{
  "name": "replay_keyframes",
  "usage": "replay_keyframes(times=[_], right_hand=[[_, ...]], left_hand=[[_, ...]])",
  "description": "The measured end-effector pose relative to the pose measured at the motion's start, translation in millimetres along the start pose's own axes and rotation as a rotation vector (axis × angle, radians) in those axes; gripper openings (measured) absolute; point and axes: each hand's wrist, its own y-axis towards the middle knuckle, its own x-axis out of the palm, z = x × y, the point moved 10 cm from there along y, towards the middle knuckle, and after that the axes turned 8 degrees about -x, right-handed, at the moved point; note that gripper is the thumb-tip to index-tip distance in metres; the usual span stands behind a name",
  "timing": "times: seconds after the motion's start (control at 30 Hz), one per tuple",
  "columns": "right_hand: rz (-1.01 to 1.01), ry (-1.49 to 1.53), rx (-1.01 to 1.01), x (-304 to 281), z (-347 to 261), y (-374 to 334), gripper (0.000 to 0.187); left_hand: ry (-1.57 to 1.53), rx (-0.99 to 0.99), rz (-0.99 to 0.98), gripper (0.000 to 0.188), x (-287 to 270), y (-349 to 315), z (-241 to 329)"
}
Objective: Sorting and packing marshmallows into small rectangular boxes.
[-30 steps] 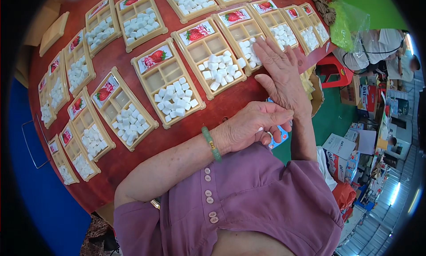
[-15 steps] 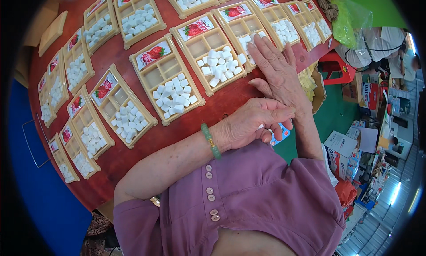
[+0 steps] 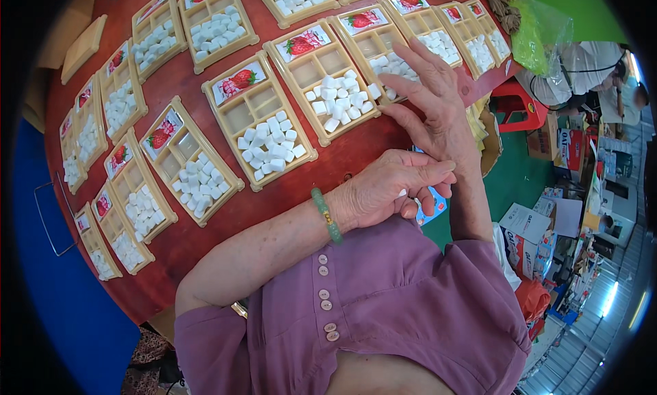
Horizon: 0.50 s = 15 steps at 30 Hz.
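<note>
My right hand (image 3: 434,111) is over the lower end of a beige compartment tray (image 3: 348,44), fingers and thumb spread apart. White marshmallow-like cubes (image 3: 393,66) lie in that tray's large compartment, partly hidden by the fingers. One loose cube (image 3: 374,91) sits at the edge of the neighbouring tray (image 3: 296,79), near my right thumb and fingers. My left hand (image 3: 390,183), with a green bead bracelet (image 3: 325,215) at the wrist, is curled below my right wrist. A small white piece (image 3: 402,192), like the cubes, shows between its closed fingers.
More beige trays with white cubes and strawberry picture cards stand on the red table (image 3: 342,163), such as one tray (image 3: 259,118) left of centre. A green plastic bag (image 3: 537,35) lies at the far right. Beyond the table are a red stool (image 3: 523,118) and cartons (image 3: 525,222).
My right hand has drawn back slightly from the tray, and its fingers have spread and bent. More of the cubes there now show. My left hand has hardly moved.
</note>
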Motion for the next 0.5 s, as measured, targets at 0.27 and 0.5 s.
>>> replay_keyframes(times=[0.27,0.5], right_hand=[[-0.056,0.054,-0.004,12.8,-1.4,11.0,0.030],[0.017,0.202,0.024,1.7,6.9,11.2,0.023]], left_hand=[[0.010,0.001,-0.001,0.038,-0.2,1.5,-0.1],[0.033,-0.011,0.025,0.039,-2.1,2.1,-0.4]])
